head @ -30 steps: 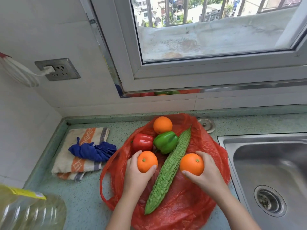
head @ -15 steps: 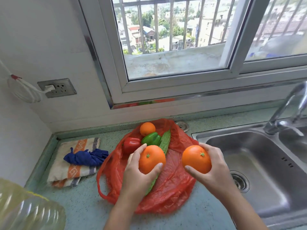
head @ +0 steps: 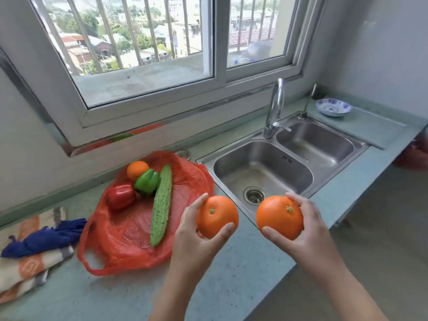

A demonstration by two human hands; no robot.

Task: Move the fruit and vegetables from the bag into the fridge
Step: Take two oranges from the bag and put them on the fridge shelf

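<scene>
My left hand (head: 196, 237) holds an orange (head: 217, 216) above the counter, just right of the red plastic bag (head: 129, 239). My right hand (head: 303, 230) holds a second orange (head: 279, 217) over the near edge of the sink (head: 261, 172). The bag lies spread flat on the green counter. On it rest a third orange (head: 137, 169), a green pepper (head: 146, 182), a red pepper (head: 121, 196) and a long bitter gourd (head: 162, 205). No fridge is in sight.
A striped towel (head: 27, 269) with a blue cloth (head: 44, 237) lies left of the bag. A double steel sink with a tap (head: 276, 105) fills the right of the counter. A blue-and-white bowl (head: 333, 107) stands at the far right corner. The window is behind.
Both hands have lifted their oranges off the bag and carried them to the right, toward the sink. The view has swung right, bringing the tap, second basin and bowl into sight.
</scene>
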